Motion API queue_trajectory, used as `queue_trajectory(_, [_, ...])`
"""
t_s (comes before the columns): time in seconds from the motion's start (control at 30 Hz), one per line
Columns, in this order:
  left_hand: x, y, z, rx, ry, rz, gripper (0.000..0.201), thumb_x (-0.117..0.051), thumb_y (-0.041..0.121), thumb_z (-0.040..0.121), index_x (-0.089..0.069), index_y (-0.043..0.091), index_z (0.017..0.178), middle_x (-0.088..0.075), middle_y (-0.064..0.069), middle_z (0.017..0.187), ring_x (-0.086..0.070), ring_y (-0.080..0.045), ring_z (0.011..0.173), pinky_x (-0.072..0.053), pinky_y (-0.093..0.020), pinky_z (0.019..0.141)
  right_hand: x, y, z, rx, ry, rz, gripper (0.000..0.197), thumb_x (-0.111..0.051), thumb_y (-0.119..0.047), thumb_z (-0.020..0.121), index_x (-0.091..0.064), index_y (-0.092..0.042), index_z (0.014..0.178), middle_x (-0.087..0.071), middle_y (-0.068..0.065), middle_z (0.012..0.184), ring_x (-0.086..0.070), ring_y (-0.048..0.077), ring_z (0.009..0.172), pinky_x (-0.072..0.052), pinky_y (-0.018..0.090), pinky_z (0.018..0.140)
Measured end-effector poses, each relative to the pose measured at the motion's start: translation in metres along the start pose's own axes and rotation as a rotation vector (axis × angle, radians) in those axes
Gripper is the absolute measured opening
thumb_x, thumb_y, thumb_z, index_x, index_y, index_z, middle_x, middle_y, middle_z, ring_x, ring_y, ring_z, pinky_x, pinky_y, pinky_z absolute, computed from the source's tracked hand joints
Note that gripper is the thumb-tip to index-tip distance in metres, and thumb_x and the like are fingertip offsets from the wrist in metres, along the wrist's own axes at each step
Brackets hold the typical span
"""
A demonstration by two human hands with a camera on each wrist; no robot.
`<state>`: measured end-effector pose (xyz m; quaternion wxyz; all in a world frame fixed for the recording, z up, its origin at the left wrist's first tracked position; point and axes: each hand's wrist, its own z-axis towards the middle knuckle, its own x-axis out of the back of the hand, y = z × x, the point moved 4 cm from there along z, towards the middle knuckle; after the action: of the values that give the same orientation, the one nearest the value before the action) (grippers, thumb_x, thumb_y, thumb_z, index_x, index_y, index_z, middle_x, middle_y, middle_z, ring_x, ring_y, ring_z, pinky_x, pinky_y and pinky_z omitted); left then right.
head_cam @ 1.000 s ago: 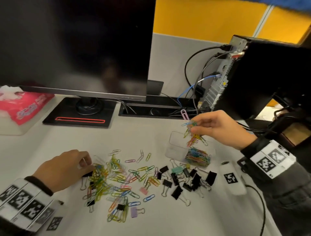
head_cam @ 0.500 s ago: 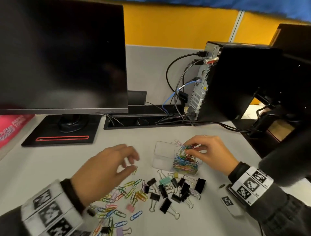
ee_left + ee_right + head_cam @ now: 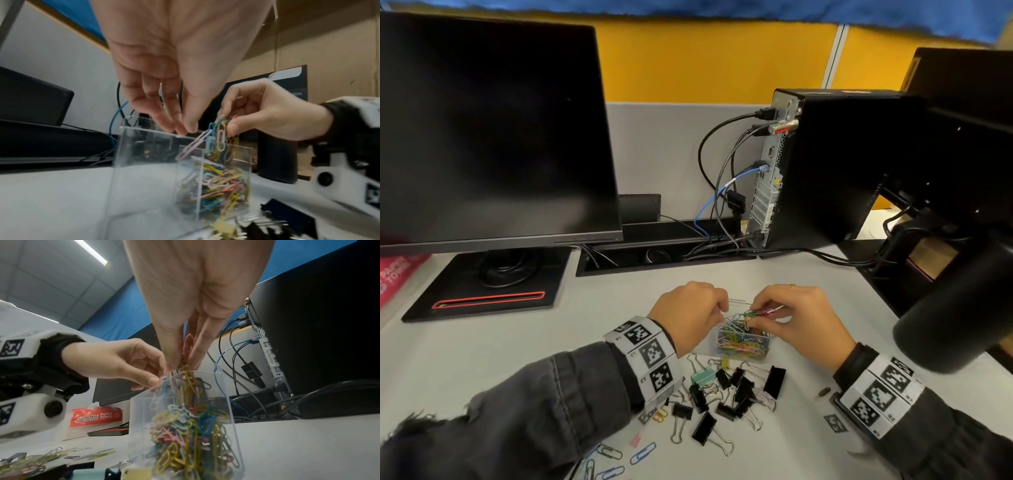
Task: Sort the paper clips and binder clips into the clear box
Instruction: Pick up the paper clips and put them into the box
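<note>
The clear box (image 3: 760,346) stands on the desk; its near compartment holds several coloured paper clips (image 3: 739,342). My right hand (image 3: 756,313) pinches a tangled bunch of paper clips (image 3: 220,129) that hangs down into that compartment (image 3: 185,426). My left hand (image 3: 720,317) is beside it over the box rim, thumb and fingertips (image 3: 153,380) pinching a clip at the edge of the same tangle (image 3: 164,381). The box's left compartment (image 3: 144,170) looks empty. Black binder clips (image 3: 736,390) and one mint one lie just in front of the box.
Loose paper clips (image 3: 619,459) lie near the front edge under my left sleeve. A monitor (image 3: 493,137) stands at the back left, a black computer case (image 3: 842,164) with cables at the back right. A black cylinder (image 3: 955,315) is at the right, a red paper-towel pack (image 3: 96,416) at the far left.
My left hand left the loose clip pile and came over to the box. My right hand lowered its bunch of clips into the box, and both hands now meet there.
</note>
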<state>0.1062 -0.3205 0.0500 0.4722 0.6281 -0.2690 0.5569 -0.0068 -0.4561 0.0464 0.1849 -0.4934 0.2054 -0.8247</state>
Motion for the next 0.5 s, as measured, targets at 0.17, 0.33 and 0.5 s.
queue_trajectory(0.17, [0.006,-0.003,0.005,0.016,0.076,0.04,0.02,-0.053,0.032,0.094,-0.055,0.028,0.113,-0.055,0.01,0.107,-0.053,-0.012,0.09,-0.039,-0.027,0.069,0.009,-0.001,0.005,0.005,0.037,0.017,0.015,-0.08,-0.017,0.073,-0.069,-0.015,0.083,-0.069,-0.009,0.08,-0.065,0.003,0.079,-0.055,0.015,0.07])
queue_trajectory(0.33, [0.002,0.006,0.008,-0.046,0.033,-0.029,0.022,-0.056,0.04,0.091,-0.06,0.033,0.112,-0.061,0.014,0.103,-0.045,-0.003,0.081,-0.036,-0.022,0.071,0.018,0.001,0.004,-0.05,0.127,0.137,0.016,-0.08,-0.019,0.072,-0.069,-0.013,0.083,-0.069,-0.006,0.08,-0.067,0.007,0.078,-0.056,0.015,0.068])
queue_trajectory(0.5, [-0.007,0.018,0.009,-0.035,-0.004,-0.068,0.018,-0.056,0.038,0.092,-0.067,0.029,0.103,-0.07,0.011,0.097,-0.061,-0.012,0.092,-0.044,-0.033,0.086,0.003,0.005,0.001,-0.103,0.096,0.223,0.018,-0.08,-0.012,0.072,-0.065,-0.013,0.083,-0.065,-0.003,0.084,-0.067,0.01,0.08,-0.057,0.018,0.067])
